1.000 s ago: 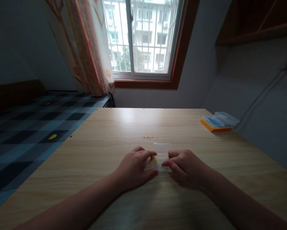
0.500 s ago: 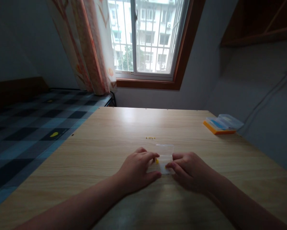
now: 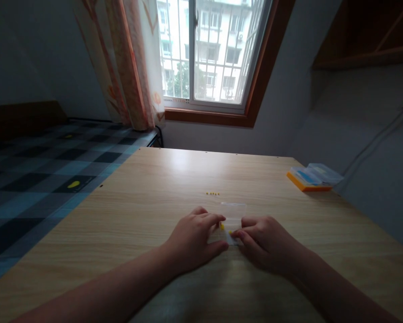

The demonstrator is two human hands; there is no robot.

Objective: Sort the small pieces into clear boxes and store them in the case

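Observation:
A small clear plastic box (image 3: 234, 210) with its lid raised rests on the table in front of me. My left hand (image 3: 201, 231) holds its left side between the thumb and the fingers. Some yellow beads (image 3: 222, 227) lie inside, close to the left fingertips. My right hand (image 3: 263, 235) reaches in from the right with its fingers curled. Its index fingertip is inside the box, right at another yellow bead (image 3: 230, 232); I cannot tell if the bead is pinched or only touched. Beyond the box, several tiny yellow beads (image 3: 213, 194) form a short row on the table.
The wood-grain table (image 3: 147, 197) reaches toward the window wall. Near its right edge sits an orange-based case (image 3: 310, 179) with a clear lid and something blue inside. A bed with a checked cover (image 3: 70, 166) stands along the left side.
The right index fingertip has shifted slightly left inside the box, and the yellow bead by it shows more clearly. My left hand keeps its hold. The whole view has tilted a little.

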